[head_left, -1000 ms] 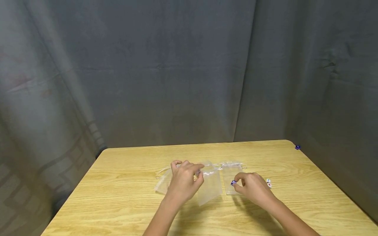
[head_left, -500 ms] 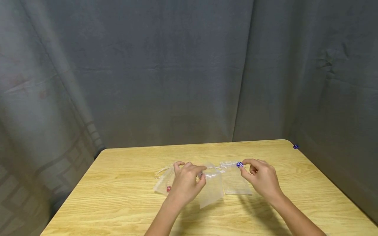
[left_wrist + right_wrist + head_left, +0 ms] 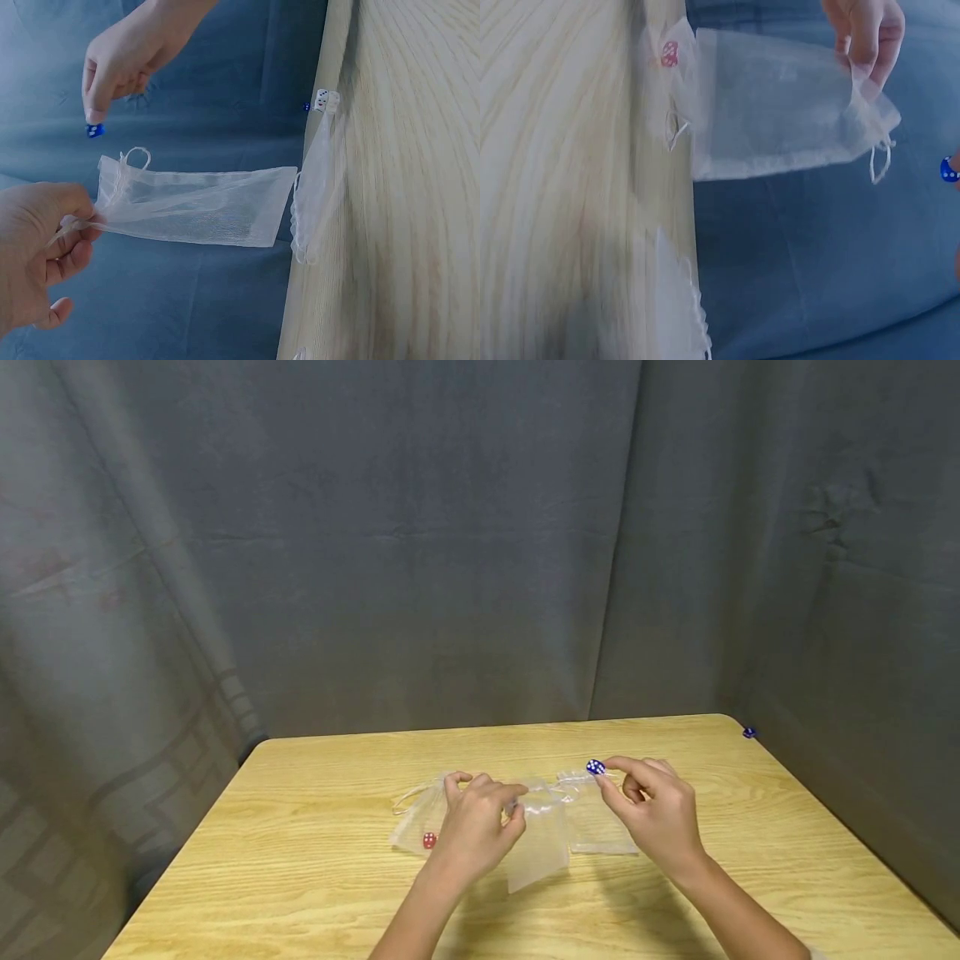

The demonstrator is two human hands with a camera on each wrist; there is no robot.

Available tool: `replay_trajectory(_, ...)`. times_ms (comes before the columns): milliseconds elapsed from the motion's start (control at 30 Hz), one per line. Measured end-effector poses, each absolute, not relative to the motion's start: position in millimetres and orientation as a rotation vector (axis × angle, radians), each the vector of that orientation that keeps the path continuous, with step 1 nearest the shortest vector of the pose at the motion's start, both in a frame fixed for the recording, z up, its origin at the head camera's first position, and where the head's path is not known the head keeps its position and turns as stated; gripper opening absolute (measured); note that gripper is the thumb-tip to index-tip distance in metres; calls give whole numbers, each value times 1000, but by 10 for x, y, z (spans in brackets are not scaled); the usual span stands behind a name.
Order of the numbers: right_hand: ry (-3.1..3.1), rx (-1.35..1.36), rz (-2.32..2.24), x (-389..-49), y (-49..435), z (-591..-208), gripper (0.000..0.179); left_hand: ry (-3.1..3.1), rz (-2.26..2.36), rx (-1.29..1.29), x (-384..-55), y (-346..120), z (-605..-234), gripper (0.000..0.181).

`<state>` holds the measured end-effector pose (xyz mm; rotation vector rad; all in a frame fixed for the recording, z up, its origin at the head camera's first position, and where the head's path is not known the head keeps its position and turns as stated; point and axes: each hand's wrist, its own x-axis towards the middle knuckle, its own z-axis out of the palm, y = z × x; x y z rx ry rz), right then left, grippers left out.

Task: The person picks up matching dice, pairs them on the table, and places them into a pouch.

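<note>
My left hand point(image 3: 480, 827) pinches a sheer white drawstring bag point(image 3: 542, 847) near its mouth, so the bag hangs above the table. In the left wrist view this bag point(image 3: 202, 206) stretches out from the fingertips, its drawstring loop sticking out at the top. A blue die point(image 3: 596, 767) with white dots is pinched between thumb and index finger of my right hand point(image 3: 660, 814). That die point(image 3: 94, 130) is apart from the held bag, close above its mouth end. A second sheer bag point(image 3: 411, 828) lies left of my left hand with a red die point(image 3: 429, 840) in it.
A third sheer bag point(image 3: 600, 831) lies flat on the wooden table point(image 3: 300, 877), partly behind my right hand. White dice point(image 3: 322, 100) sit beyond it in the left wrist view. Another blue die point(image 3: 750, 732) is at the table's far right edge. Grey curtains point(image 3: 420, 568) surround the table.
My right hand has lifted the blue die from low over the right bag, then shifted it slightly left toward the held bag. My left hand moved slightly, and the red die came into view.
</note>
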<state>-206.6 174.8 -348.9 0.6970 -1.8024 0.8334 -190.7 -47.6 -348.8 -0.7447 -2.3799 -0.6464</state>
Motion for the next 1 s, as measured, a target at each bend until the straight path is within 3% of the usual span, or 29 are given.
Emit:
replay_trajectory(100,-1755,732,874,-2048,1679,-3460,40,-2379,-647,-746,-1906,-463,-3484,16)
replay_trajectory(567,-1675,892,901,-2016,1405,-3481,35,-2390,-605,-763,-1878,-424,-3503,14)
replay_trajectory(1000,-1864,862,806,-2059,1403,-3580,40,-2382,-600,-755,-1896,-449,-3505,16)
